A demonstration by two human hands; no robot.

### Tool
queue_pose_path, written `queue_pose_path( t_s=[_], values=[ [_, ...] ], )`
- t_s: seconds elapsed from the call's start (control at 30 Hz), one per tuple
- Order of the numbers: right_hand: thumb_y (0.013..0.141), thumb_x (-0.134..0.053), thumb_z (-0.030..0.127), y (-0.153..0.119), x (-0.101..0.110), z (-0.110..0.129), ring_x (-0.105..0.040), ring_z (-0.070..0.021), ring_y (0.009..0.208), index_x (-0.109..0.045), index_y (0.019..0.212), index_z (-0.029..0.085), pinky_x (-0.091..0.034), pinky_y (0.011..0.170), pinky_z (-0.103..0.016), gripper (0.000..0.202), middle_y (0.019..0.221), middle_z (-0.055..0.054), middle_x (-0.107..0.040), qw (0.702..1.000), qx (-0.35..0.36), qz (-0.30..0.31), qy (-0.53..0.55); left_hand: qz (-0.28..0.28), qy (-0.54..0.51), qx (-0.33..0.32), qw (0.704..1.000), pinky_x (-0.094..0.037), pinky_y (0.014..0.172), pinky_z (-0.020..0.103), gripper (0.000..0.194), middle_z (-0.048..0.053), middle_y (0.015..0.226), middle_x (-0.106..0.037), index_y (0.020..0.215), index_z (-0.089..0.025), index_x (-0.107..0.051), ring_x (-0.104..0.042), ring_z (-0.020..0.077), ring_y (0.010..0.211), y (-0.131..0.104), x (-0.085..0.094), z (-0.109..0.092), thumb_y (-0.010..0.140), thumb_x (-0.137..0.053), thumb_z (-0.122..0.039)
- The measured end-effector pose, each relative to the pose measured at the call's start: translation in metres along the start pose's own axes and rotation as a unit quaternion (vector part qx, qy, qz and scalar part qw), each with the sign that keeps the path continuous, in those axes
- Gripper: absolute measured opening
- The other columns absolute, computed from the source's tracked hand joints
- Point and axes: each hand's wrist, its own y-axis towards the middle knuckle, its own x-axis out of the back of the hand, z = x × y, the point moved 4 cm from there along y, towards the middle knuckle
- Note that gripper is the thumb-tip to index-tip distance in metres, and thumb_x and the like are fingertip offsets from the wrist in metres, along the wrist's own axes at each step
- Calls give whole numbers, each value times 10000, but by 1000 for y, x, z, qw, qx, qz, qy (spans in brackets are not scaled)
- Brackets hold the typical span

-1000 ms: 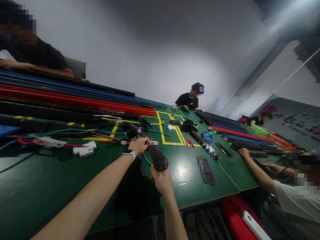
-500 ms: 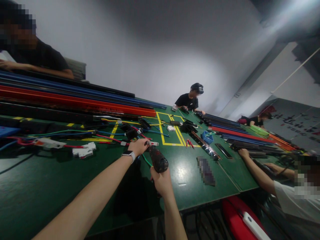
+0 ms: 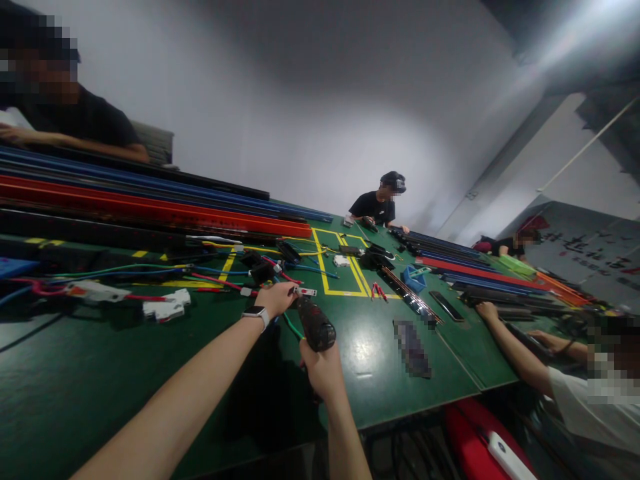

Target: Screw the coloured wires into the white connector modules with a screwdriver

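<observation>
On green table [image 3: 100, 373], black power screwdriver [image 3: 314, 325]

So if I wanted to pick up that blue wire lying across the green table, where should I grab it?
Probably at a bare middle stretch of the blue wire, pinching it from above. It lies flat on the green table, so only its top is free. Its ends run into the tangle of red and green wires and black parts, which would likely snag. Stay left of the left hand.
</observation>
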Motion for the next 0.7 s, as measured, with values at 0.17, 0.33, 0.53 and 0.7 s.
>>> queue_pose_path(
  t_s=[0.17, 0.33, 0.53, 0.7],
  values=[
    [838, -577, 306, 0, 0, -2, -572, -167, 601, -681, 760, 199, -481, 590, -271, 168, 641, -5, -615, 1000, -5, 14, 19, 4, -4, 7, 1000, -489, 826, 318, 342, 39, 1232, -736, 1189, -347, -699, -674, 261, 1119, -1, 2, -1, 931, -523, -488],
    [837, -585, 312, 0, 0, -3, -567, -164, 592, -674, 771, 206, -478, 582, -262, 153, 634, 2, -613, 1000, -10, 13, 17, -2, -3, 11, 1000, -494, 811, 327, 347, 37, 1208, -744, 1185, -362, -704, -691, 264, 1069, -3, 4, -2, 938, -503, -501],
    [830, -583, 306, 0, 0, -3, -563, -164, 576, -678, 803, 207, -475, 563, -254, 139, 612, 9, -602, 1000, -14, 9, 10, -1, -11, 11, 1000, -491, 840, 319, 341, 21, 1220, -741, 1191, -379, -700, -683, 252, 1096, -1, 3, -1, 932, -514, -502],
    [829, -597, 305, 0, 1, -3, -570, -168, 571, -685, 841, 201, -476, 559, -261, 136, 624, 4, -618, 1000, -10, -1, 6, -12, -10, -2, 1000, -497, 840, 326, 346, 23, 1231, -738, 1198, -366, -697, -684, 255, 1104, 0, 1, 0, 934, -513, -492]
  ],
)
